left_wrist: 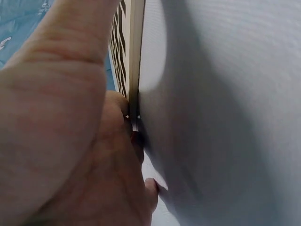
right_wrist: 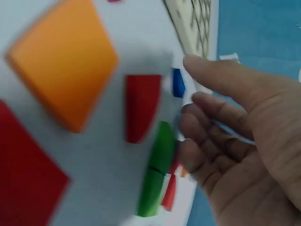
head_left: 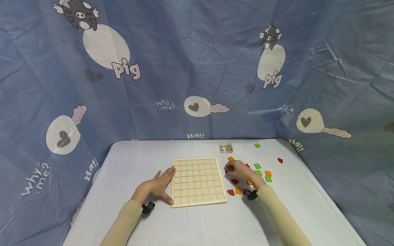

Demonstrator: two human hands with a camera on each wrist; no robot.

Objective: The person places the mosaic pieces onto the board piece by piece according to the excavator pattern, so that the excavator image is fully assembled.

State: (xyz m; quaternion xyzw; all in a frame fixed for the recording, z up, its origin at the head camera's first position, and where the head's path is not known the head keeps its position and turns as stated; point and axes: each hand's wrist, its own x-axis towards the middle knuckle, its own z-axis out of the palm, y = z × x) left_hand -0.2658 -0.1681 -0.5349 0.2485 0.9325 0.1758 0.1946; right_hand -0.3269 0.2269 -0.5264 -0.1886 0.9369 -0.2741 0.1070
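loosely curved at the right hand (head_left: 242,170), with thumb and fingertips apart and nothing visibly gripped; held just beside a small blue piece (right_wrist: 178,84), off the right edge of a wooden grid board (head_left: 197,181). stretched out at the left hand (head_left: 156,186), with thumb and fingers spread along the board's left edge, touching rather than clasping, probably to steady it. followed up the arms by black wrist devices (head_left: 148,207) and pale sleeves (head_left: 123,218).

judged from this, busy with picking out a piece while bracing the board. to go on, would call for bringing thumb and fingertips together on the blue piece and lifting without nudging close neighbours.

strewn around the right hand with a red piece (right_wrist: 142,106), an orange piece (right_wrist: 70,61), green pieces (head_left: 258,166) and others partly hidden by the wrist. backed, beyond the board's upper right corner, by a small printed card or packet (head_left: 226,147). covered beneath by a white cloth (head_left: 191,225), lying flat. closed in behind and at both sides by a wrinkled blue curtain (head_left: 172,41), printed with cartoon pigs, pale ovals and lettering.
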